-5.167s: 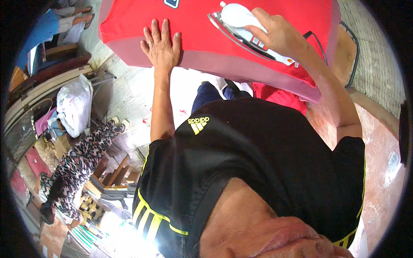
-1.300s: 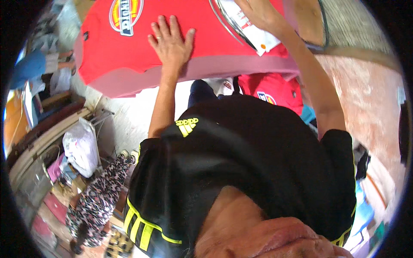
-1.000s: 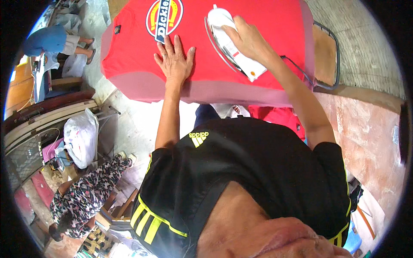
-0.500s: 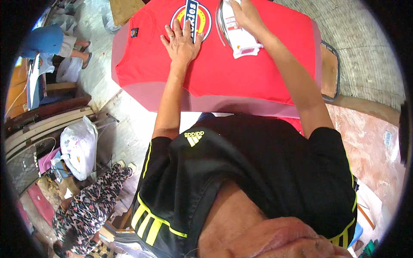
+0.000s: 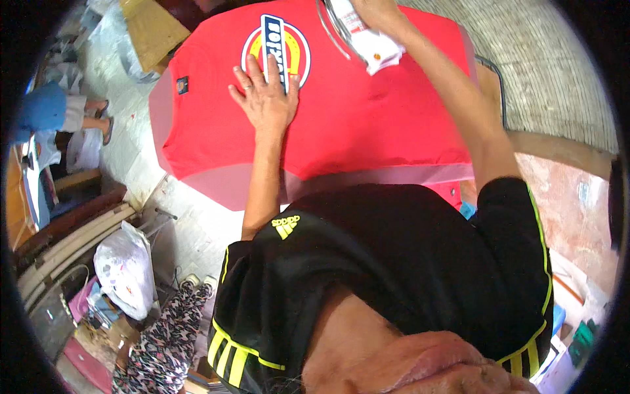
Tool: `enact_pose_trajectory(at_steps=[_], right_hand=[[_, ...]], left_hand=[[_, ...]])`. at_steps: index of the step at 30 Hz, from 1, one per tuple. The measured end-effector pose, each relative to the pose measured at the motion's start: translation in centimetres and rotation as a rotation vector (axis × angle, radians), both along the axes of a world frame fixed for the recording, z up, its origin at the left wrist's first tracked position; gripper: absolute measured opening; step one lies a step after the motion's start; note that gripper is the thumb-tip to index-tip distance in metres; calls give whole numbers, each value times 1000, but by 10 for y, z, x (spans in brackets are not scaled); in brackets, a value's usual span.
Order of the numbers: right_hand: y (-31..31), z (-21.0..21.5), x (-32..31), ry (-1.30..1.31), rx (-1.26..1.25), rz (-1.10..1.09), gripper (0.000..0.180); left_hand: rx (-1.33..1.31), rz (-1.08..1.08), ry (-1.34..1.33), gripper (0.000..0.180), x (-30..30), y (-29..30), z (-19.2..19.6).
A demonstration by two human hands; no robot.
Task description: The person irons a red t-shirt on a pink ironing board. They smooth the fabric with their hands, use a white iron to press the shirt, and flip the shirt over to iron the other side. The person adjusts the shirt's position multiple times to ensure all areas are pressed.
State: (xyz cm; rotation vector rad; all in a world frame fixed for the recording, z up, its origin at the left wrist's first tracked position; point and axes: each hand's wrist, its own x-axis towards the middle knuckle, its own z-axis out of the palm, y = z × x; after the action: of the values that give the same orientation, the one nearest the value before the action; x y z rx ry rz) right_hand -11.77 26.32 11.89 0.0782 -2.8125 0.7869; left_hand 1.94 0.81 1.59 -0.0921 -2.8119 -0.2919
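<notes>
A red T-shirt [image 5: 367, 125] lies spread over an ironing board with a mauve cover [image 5: 226, 186]. Its neckline and dark label are toward the left. My left hand [image 5: 268, 108] rests flat on the shirt with fingers spread, the fingertips over the lower part of a round printed emblem [image 5: 300, 52] in white, yellow, red and blue. Farther away and to the right, my right hand [image 5: 382, 14] is wrapped around the handle of a white clothes iron [image 5: 382, 51]. The iron is over the far part of the shirt, its far end cut off by the picture's edge. A cord curves along its left side.
A dark metal frame [image 5: 502, 98] sticks out at the board's right end, beside a ribbed pale surface [image 5: 551, 79]. A stuffed white plastic bag [image 5: 125, 269] stands at left. One person in patterned clothes [image 5: 164, 341] is at lower left, another in blue [image 5: 42, 111] at upper left.
The iron has moved away and to the right relative to the emblem, still in my right hand. My left hand stays flat in nearly the same spot. The whole view has shifted a little.
</notes>
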Motion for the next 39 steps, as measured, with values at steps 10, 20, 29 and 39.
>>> enact_pose_trajectory(at_steps=[10, 20, 29, 39], right_hand=[[78, 6, 76, -165, -86, 62, 45], [49, 3, 263, -218, -133, 422, 41], [18, 8, 213, -227, -49, 685, 36], [18, 23, 221, -339, 63, 922, 40]], left_hand=[[35, -70, 98, 69, -9, 4, -9], [41, -56, 176, 60, 5, 4, -18], [24, 311, 64, 59, 86, -42, -22], [33, 374, 53, 57, 98, -66, -20]])
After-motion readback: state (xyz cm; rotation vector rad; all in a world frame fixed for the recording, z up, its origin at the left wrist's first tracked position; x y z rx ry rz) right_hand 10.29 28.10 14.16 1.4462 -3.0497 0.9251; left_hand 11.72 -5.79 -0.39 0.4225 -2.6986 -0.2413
